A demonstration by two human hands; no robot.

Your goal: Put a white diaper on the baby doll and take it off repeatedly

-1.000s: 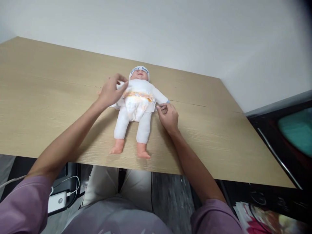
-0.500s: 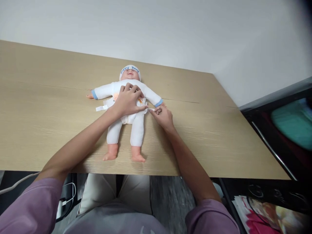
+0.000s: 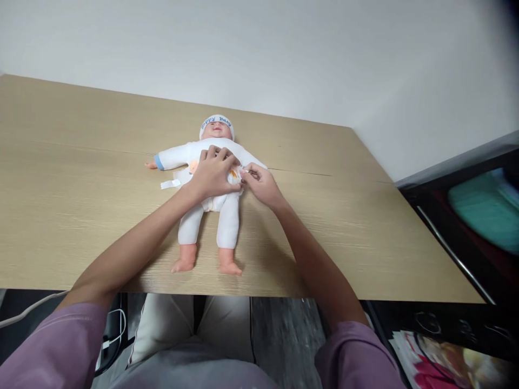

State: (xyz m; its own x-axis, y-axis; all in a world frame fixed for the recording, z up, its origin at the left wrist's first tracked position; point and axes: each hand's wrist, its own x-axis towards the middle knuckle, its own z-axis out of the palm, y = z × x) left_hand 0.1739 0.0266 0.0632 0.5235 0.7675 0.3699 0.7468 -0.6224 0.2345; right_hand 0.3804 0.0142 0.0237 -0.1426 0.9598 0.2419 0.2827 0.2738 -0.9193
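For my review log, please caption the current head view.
Left hand spread over the diaper of a doll lying face-up on a table, right hand at the diaper's side.

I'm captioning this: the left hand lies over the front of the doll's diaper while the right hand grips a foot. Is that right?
Not quite. The head view shows the right hand at the side of the diaper, not on either foot. The left hand does lie over its front.
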